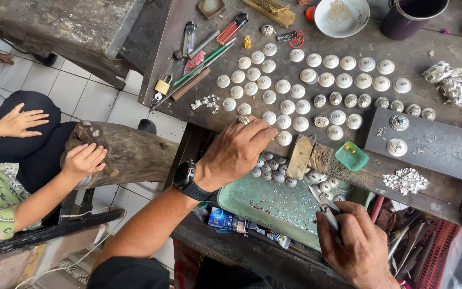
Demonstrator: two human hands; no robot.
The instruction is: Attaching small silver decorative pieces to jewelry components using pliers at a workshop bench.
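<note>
My left hand (pixel 239 150), with a ring and a black wristwatch, rests on the front edge of the dark workbench (pixel 359 45), fingers curled over several small white round domes (pixel 274 160) below the edge. My right hand (pixel 356 246) grips metal tweezers (pixel 322 206), their tips pointing up over a green tray (pixel 266 206) speckled with silver bits. Rows of white domes (pixel 316 77) cover the bench above my left hand. A dark slab (pixel 434 144) at the right carries two ornate silver pieces.
Another person sits at the left with one hand on a wooden block (pixel 129 152) and one on a knee. White bowl (pixel 342 16), dark cup (pixel 410 16), pens, lighters, padlock and crumpled foil (pixel 450 83) lie on the bench. Silver scraps (pixel 405 181) sit near the slab.
</note>
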